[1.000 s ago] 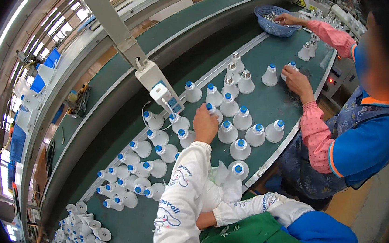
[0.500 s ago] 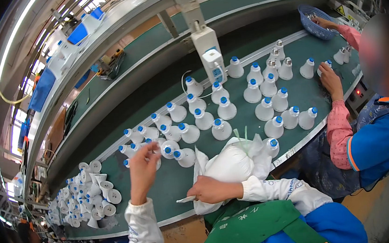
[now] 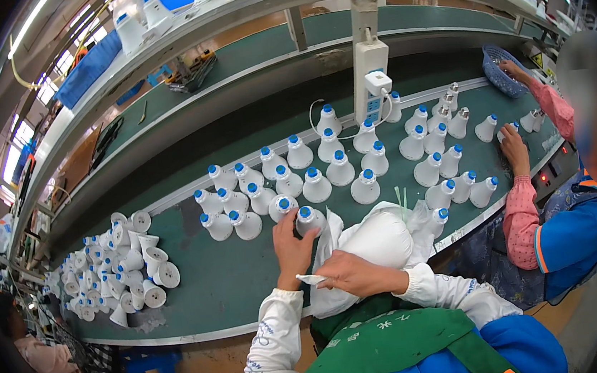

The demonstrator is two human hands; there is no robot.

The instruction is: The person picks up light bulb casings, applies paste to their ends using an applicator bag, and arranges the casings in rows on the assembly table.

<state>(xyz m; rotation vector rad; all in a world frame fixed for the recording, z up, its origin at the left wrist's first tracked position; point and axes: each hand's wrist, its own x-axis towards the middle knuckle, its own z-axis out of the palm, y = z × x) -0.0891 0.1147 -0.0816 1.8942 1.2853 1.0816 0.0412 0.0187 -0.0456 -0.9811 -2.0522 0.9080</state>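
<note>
The blue-capped white cone (image 3: 310,220) is best taken by its sides, the left hand (image 3: 293,249) being parted beside it (a white strip (image 3: 309,279) is pinched by the right hand (image 3: 359,274)).

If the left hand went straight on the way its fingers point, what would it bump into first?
Probably the white, blue-topped cone directly ahead; the left hand may already touch it, as depth is unclear here.
</note>
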